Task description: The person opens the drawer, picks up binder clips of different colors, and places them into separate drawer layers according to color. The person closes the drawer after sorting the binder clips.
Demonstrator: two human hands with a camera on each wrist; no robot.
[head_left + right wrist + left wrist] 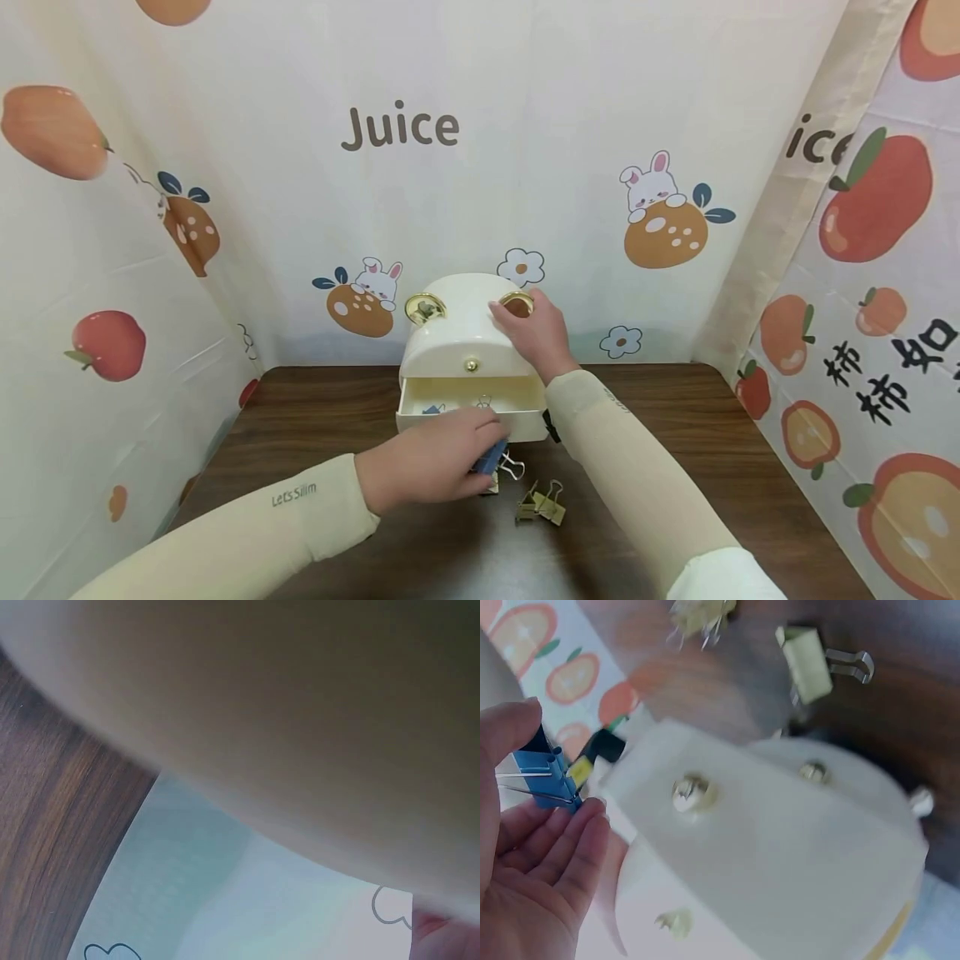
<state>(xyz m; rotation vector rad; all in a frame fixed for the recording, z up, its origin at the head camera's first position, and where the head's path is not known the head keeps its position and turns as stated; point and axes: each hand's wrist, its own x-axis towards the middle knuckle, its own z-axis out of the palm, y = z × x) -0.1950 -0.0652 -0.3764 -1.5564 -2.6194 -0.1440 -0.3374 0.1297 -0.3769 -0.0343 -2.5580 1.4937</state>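
A white round-topped drawer box [457, 333] has two gold-rimmed ears, and its lower drawer [420, 423] is pulled out. My left hand [431, 458] is in front of the drawer, pinching a blue binder clip [544, 776] between thumb and fingers. In the head view that hand covers part of the drawer front. My right hand [536, 333] grips the box's right ear [517, 302] with thumb and fingers on either side. Inside the drawer lie a blue clip [432, 409] and another clip with wire handles [484, 402]. The right wrist view is mostly blocked by a blurred sleeve.
Gold binder clips [542, 505] lie on the dark wooden table [322, 400] in front of the box. A black object [552, 427] is beside the drawer's right side. Printed fruit curtains [480, 192] stand behind the table and at both sides.
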